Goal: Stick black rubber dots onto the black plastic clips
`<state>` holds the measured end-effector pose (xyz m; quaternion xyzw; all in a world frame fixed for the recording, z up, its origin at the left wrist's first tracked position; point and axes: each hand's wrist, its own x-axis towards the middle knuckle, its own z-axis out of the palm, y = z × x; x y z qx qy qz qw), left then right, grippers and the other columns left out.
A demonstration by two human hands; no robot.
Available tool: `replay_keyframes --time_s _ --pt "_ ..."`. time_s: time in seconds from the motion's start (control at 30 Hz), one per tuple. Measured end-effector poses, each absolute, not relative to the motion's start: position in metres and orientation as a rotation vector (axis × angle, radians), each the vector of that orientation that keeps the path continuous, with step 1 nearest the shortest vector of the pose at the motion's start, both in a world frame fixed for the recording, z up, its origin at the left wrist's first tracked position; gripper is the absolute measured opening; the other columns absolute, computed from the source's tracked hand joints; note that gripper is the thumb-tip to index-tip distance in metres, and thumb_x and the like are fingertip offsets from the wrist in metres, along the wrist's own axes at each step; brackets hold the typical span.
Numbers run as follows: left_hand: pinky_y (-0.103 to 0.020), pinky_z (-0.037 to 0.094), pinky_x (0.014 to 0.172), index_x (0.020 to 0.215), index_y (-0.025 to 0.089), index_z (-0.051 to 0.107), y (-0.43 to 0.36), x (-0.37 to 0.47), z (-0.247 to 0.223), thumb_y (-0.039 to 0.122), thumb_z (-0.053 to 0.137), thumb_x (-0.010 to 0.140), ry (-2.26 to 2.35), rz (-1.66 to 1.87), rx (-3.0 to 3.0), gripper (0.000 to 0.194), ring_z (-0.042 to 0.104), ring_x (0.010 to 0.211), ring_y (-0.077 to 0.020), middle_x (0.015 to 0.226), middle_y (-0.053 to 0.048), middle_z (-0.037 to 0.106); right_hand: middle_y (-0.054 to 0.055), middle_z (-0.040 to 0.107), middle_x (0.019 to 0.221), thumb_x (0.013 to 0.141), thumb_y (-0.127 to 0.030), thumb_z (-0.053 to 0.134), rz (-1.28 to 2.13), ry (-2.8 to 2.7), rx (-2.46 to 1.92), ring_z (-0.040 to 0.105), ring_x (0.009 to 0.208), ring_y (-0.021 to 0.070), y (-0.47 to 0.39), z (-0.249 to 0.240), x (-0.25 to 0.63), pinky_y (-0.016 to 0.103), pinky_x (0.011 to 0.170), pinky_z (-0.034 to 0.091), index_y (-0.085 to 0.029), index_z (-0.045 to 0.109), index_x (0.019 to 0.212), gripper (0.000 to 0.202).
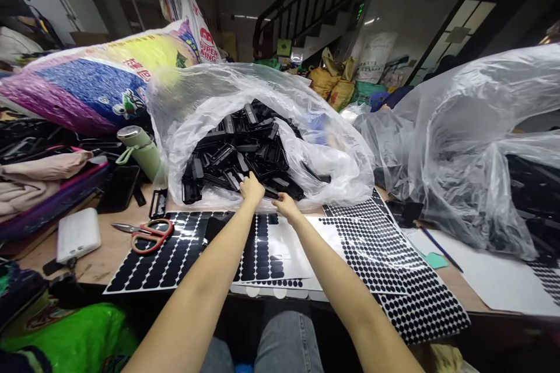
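Black plastic parts point(227, 151) lie heaped in the mouth of a large clear plastic bag point(350, 169) on the table. My left hand point(252, 189) reaches to the front of the heap with its fingers curled; what they close on is hidden. Just right of it and lower, my right hand point(286, 207) has thumb and fingers pinched at the end of a dark plastic part at the heap's edge. Beneath my forearms lie sheets of black oblong stickers point(153, 271) and a sheet of small black round stickers point(371, 250).
Red-handled scissors point(151, 235) rest on the left sticker sheet. Further left are a white power bank point(79, 235), a dark phone point(119, 189) and a green flask point(142, 151). On the right stand another clear bag point(464, 186), a blue pen point(441, 249) and white paper point(503, 280).
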<state>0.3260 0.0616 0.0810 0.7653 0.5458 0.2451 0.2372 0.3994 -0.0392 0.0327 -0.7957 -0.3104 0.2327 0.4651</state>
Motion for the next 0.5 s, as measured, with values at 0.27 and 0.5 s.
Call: replay_keyframes --time_s 0.27,0.5 --pt "-0.033 0.044 0.082 0.093 0.015 0.054 0.017 0.29 0.093 0.029 0.058 0.074 1.367 0.903 1.944 0.024 0.059 0.084 -0.0184 0.096 -0.01 0.059 0.009 0.054 0.121 0.069 -0.028 0.057 0.588 -0.672 -1.784 0.058 0.098 0.0177 -0.074 0.028 0.379 0.03 0.079 0.048 -0.02 0.046 0.12 0.052" --pt "-0.036 0.043 0.089 0.112 0.015 0.053 -0.067 0.223 0.054 0.02 0.061 0.071 0.975 0.828 2.15 0.042 0.056 0.098 -0.023 0.104 -0.01 0.059 0.005 0.061 0.11 0.071 -0.025 0.059 0.547 -0.787 -1.908 0.059 0.092 0.0178 -0.156 0.033 0.364 0.03 0.078 0.047 -0.021 0.056 0.107 0.036"
